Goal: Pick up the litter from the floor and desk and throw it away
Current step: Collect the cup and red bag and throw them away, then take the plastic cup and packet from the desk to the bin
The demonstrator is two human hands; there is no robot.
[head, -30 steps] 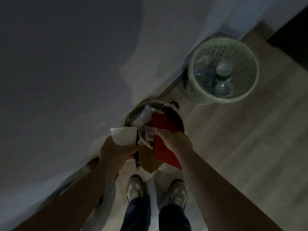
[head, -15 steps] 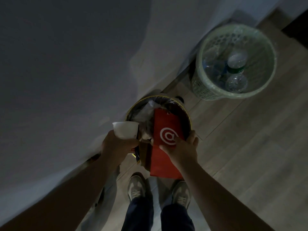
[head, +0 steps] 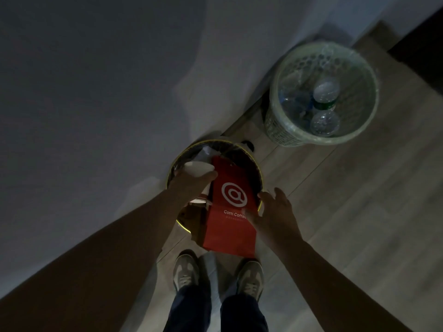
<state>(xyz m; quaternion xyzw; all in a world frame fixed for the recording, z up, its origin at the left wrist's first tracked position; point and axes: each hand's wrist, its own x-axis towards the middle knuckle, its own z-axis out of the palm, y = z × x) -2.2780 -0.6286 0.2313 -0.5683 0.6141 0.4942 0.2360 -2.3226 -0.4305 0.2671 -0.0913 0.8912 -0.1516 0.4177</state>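
Red bag (head: 229, 233) hides near rim of the bin (head: 206, 142)

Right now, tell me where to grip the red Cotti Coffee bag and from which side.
Pinch the red Cotti Coffee bag at its right edge, coming from the right, probably. It lies flat and tilted over the near rim of the bin, and the left hand with the paper cup crowds its left side.

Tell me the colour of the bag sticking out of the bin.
The bag is red with a white logo; head view shows it.
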